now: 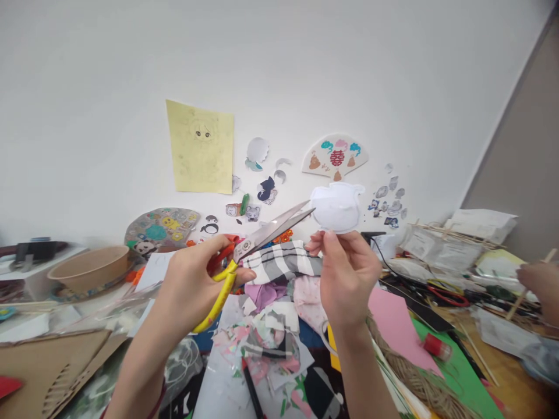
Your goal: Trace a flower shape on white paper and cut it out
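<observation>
My left hand [198, 279] is closed on a pair of scissors [273, 230] with one yellow and one red handle. Their blades are slightly apart, tips up to the right at the left edge of a white cut-out [336, 206]. That cut-out is rounded with small bumps and a stitched-looking outline; whether it is paper or cloth I cannot tell. My right hand [343, 270] pinches its lower edge between thumb and fingers. Below lie black-and-white checked cloth [283, 260], purple cloth [264, 295] and a pile of small scraps [262, 343].
Stickers, a yellow drawing sheet [203, 151] and a painted fan [336, 157] hang on the wall. A round tan box [91, 267] stands left. A black pen [252, 387] lies among the scraps. Twine [419, 372] and pink paper [399, 326] lie right. Another person's hand [541, 285] holds a stick.
</observation>
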Demonstrator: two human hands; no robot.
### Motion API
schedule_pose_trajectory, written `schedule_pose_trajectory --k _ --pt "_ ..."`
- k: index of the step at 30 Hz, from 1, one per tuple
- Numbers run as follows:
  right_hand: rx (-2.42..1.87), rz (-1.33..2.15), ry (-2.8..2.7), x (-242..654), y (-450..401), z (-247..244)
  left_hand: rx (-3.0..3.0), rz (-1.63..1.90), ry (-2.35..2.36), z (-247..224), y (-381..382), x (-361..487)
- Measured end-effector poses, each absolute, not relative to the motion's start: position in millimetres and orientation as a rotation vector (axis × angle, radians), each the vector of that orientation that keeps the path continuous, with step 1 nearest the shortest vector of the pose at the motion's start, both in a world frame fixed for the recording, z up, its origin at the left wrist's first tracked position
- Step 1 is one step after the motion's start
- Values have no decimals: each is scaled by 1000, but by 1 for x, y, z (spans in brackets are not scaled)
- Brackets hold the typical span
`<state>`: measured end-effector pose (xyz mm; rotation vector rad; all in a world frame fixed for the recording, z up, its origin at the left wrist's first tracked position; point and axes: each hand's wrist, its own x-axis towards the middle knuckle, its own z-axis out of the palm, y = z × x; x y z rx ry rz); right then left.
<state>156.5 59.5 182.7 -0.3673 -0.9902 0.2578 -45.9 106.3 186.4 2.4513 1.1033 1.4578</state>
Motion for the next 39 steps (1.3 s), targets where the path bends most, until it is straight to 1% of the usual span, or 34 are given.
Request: schedule_pose_trajectory --k 5,13,30,39 --pt "-370 220 -993 156 58 184 2578 1417 1030 187 105 -52" --pt "-349 242 -1010 157 59 184 2666 1392 1086 188 101 -50" --pt "-373 392 -1127 164 53 184 2726 1463 1092 191 94 -54" --pt "-361 403 -1183 167 52 183 2797 1525 1078 191 90 -56"
